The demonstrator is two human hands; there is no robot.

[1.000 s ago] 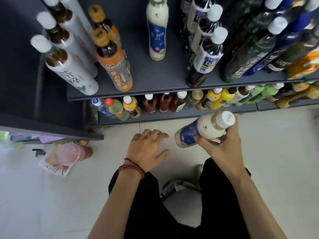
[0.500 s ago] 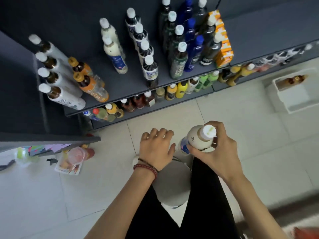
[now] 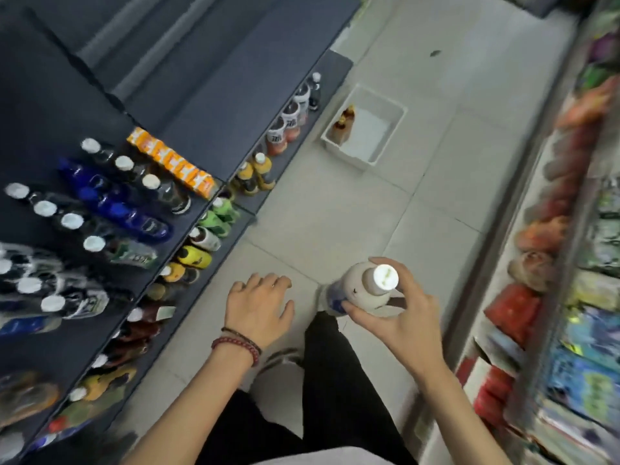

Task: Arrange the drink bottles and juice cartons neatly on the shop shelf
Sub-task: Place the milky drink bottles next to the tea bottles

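Note:
My right hand grips a cream-white bottle with a white cap and blue label, held upright over the floor in front of my legs. My left hand hovers empty beside it, fingers spread and relaxed. To the left runs the dark shop shelf, its upper board carrying rows of dark and blue bottles and a row of orange juice cartons. The lower shelf holds a line of yellow, green, brown and pink bottles.
A white crate stands on the tiled floor ahead, with two brown bottles lying at its left end. A blurred rack of colourful snack packets lines the right side. The aisle floor runs between the two.
The view has swung to the right and risen, so the shelf now lies at the left and the crate is ahead. The bottle has come upright in my right hand.

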